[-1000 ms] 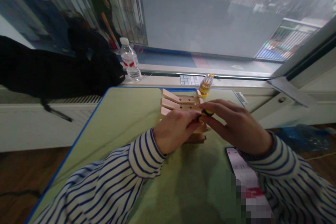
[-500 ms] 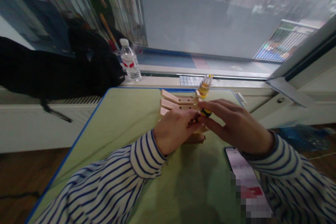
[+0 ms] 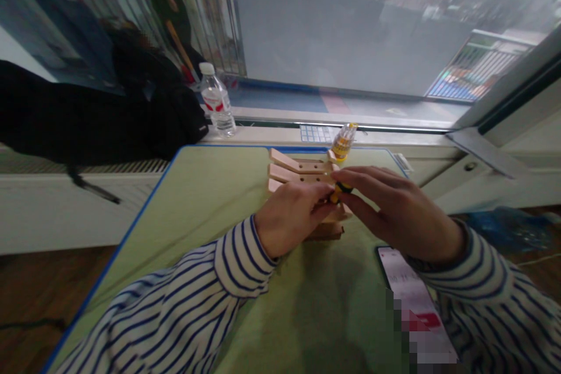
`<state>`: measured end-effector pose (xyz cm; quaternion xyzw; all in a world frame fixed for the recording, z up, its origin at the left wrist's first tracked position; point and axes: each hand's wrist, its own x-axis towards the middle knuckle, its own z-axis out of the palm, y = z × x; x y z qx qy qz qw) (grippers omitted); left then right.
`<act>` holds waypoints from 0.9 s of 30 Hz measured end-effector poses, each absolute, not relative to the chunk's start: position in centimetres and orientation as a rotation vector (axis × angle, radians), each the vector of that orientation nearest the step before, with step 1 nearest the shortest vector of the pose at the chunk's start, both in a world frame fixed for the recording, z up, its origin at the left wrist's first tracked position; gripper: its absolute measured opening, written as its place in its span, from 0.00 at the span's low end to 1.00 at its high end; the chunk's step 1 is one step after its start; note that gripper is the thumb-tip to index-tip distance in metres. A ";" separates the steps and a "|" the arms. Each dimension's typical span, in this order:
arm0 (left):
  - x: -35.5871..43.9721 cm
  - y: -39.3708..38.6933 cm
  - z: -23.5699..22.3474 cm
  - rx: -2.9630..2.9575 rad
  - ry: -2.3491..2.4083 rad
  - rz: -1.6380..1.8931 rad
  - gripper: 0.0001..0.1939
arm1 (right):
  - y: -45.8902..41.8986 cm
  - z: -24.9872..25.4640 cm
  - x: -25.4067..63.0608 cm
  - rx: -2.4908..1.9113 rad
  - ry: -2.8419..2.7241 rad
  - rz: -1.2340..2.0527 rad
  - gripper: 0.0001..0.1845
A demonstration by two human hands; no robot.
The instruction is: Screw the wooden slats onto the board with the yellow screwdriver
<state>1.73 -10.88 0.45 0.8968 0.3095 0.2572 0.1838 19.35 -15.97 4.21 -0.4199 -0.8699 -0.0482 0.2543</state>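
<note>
Indoors, beside a window (image 3: 350, 41), a right hand (image 3: 403, 210) pinched a yellow-and-black tool (image 3: 344, 187) between thumb and fingertips over pale wooden pieces (image 3: 283, 175) on a green table (image 3: 197, 198). The left hand (image 3: 293, 216) met it there, fingers drawn together near the tool's lower end — whether they gripped tool or wood could not be told. At least 2 pieces showed 2 dark holes apiece. A small yellow-capped bottle (image 3: 344, 143) stood just beyond; a phone (image 3: 407, 280) lay near the right sleeve (image 3: 477, 286). On the sill (image 3: 267, 133) — a water bottle (image 3: 218, 105), next to a black bag (image 3: 100, 123).
</note>
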 end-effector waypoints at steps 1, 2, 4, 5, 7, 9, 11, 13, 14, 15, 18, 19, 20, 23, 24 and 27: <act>1.7 -10.9 0.5 2.527 0.863 0.719 0.08 | -16.0 4.2 19.4 -1.143 -2.360 -0.125 0.16; 1.7 -10.9 0.5 2.526 0.853 0.712 0.09 | -16.0 4.2 19.3 -1.144 -2.356 -0.119 0.16; 1.7 -10.8 0.4 2.526 0.833 0.698 0.09 | -16.1 4.3 19.3 -1.150 -2.346 -0.115 0.16; 1.7 -10.8 0.4 2.526 0.821 0.689 0.09 | -16.1 4.3 19.3 -1.151 -2.339 -0.115 0.15; 1.7 -10.7 0.3 2.525 0.792 0.674 0.09 | -16.1 4.2 19.2 -1.148 -2.328 -0.113 0.14; 1.8 -10.7 0.3 2.521 0.763 0.667 0.09 | -16.0 4.1 19.2 -1.139 -2.318 -0.120 0.14; 1.8 -10.6 0.4 2.520 0.741 0.665 0.09 | -16.0 4.0 19.2 -1.129 -2.304 -0.131 0.13; 1.9 -10.6 0.5 2.524 0.727 0.660 0.10 | -16.0 3.9 19.3 -1.127 -2.290 -0.137 0.13; 1.9 -10.6 0.5 2.527 0.724 0.658 0.09 | -16.0 3.9 19.3 -1.132 -2.285 -0.133 0.13; 1.9 -10.6 0.5 2.530 0.722 0.661 0.09 | -16.1 3.8 19.4 -1.137 -2.282 -0.126 0.14; 2.0 -10.7 0.5 2.530 0.740 0.699 0.08 | -16.1 3.9 19.4 -1.153 -2.282 -0.094 0.14; 2.0 -10.7 0.4 2.523 0.753 0.714 0.08 | -16.1 3.9 19.4 -1.154 -2.285 -0.086 0.14; 2.0 -10.8 0.4 2.513 0.768 0.726 0.08 | -16.1 4.0 19.3 -1.151 -2.289 -0.082 0.14; 2.1 -10.8 0.1 2.492 0.818 0.745 0.10 | -16.0 4.1 19.1 -1.130 -2.302 -0.096 0.14; 2.1 -10.8 0.1 2.493 0.832 0.747 0.10 | -15.9 4.2 19.0 -1.121 -2.307 -0.107 0.14; 2.0 -10.8 0.0 2.508 0.850 0.752 0.08 | -15.9 4.3 18.9 -1.101 -2.334 -0.136 0.16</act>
